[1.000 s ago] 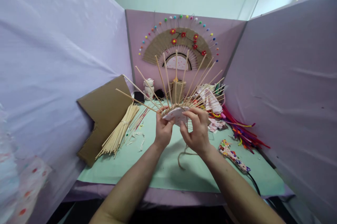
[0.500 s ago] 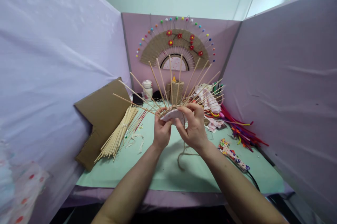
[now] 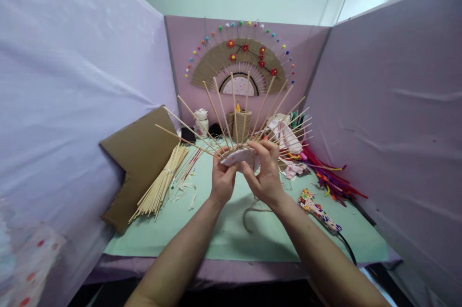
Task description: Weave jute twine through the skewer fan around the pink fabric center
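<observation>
A half-made fan (image 3: 236, 157) is held up over the table. Its half-round base is pale with faint spots, and thin wooden sticks (image 3: 247, 105) spread from the curved edge. Twine (image 3: 234, 147) runs along that edge among the sticks. My left hand (image 3: 222, 182) grips the left side of the base, thumb in front and fingers behind. On the right side, my right hand (image 3: 266, 172) is closed on the base's upper edge beside the twine, its thumb near the lower front. A loose length of twine (image 3: 249, 211) hangs below the right hand. My fingers behind the base are hidden.
A finished fan (image 3: 238, 59) hangs on the back panel. Left are cardboard (image 3: 140, 153) and a bundle of sticks (image 3: 160, 184). A twine spool (image 3: 241, 124) and white jar (image 3: 201, 123) stand behind. Right lie pipe cleaners (image 3: 335, 184) and a patterned glue gun (image 3: 319, 211).
The fan has tilted slightly, its right-hand sticks swinging a little outward. My right fingers have shifted slightly along the upper edge. My left hand keeps its grip.
</observation>
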Tool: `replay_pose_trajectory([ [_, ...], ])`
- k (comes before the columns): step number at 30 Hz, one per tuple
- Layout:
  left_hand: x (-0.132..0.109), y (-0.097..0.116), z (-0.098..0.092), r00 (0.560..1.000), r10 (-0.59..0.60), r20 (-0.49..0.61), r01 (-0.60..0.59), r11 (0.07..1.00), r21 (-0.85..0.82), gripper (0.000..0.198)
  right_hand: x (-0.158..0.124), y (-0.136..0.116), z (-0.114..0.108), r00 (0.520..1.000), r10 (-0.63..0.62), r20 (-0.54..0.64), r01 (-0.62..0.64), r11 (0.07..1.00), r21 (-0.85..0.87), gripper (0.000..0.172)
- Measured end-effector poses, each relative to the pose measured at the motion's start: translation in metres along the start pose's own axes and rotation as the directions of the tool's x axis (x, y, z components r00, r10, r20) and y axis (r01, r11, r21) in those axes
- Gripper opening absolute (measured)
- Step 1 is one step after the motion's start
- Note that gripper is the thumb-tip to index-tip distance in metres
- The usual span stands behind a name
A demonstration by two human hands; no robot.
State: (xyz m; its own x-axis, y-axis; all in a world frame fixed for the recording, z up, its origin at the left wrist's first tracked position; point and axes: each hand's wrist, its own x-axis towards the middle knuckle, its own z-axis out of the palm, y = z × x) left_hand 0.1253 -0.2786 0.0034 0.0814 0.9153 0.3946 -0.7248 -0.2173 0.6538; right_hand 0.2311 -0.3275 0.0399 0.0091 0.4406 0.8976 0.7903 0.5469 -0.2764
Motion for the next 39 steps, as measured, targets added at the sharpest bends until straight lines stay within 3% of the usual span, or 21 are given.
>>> replay_pose_trajectory([
  [5, 0.001, 0.000, -0.001, 1.000, -0.006, 0.016, 0.006, 1.000, -0.016, 0.053, 0.003, -0.001, -0.002, 0.978, -0.160, -0.136, 0.163, 0.987, 0.010, 0.046],
  [9, 0.000, 0.000, -0.001, 1.000, -0.003, 0.004, 0.003, 1.000, 0.000, 0.052, 0.009, -0.004, 0.001, 0.962, -0.264, -0.078, 0.259, 0.964, -0.069, 0.047],
  [12, 0.000, 0.001, -0.001, 1.000, 0.000, 0.001, 0.000, 1.000, -0.003, 0.052, 0.007, -0.002, 0.003, 0.976, -0.220, -0.005, 0.217, 0.966, -0.137, 0.046],
  [18, 0.002, 0.000, -0.002, 1.000, 0.002, -0.003, -0.002, 1.000, 0.007, 0.053, 0.001, 0.001, 0.001, 0.966, -0.215, -0.142, 0.197, 0.972, -0.126, 0.055],
  [22, 0.000, -0.001, -0.002, 1.000, 0.018, -0.002, -0.018, 1.000, 0.026, 0.055, 0.002, -0.002, 0.005, 0.970, -0.236, -0.061, 0.230, 0.969, -0.092, 0.060],
  [28, 0.000, -0.003, -0.003, 0.999, 0.041, 0.015, -0.042, 0.998, 0.056, 0.052, -0.001, -0.002, 0.010, 0.974, -0.225, 0.032, 0.227, 0.958, -0.175, 0.060],
  [33, 0.000, -0.003, -0.004, 1.000, 0.016, 0.002, -0.016, 1.000, 0.022, 0.055, -0.001, -0.006, 0.006, 0.962, -0.265, -0.059, 0.258, 0.960, -0.110, 0.064],
  [37, -0.001, -0.003, -0.004, 1.000, 0.013, 0.001, -0.013, 1.000, -0.020, 0.053, -0.002, -0.008, 0.007, 0.962, -0.275, -0.003, 0.272, 0.954, -0.123, 0.055],
  [39, 0.000, -0.003, -0.004, 1.000, 0.003, -0.005, -0.003, 1.000, -0.024, 0.052, -0.006, -0.006, 0.008, 0.962, -0.270, -0.047, 0.264, 0.959, -0.106, 0.051],
])
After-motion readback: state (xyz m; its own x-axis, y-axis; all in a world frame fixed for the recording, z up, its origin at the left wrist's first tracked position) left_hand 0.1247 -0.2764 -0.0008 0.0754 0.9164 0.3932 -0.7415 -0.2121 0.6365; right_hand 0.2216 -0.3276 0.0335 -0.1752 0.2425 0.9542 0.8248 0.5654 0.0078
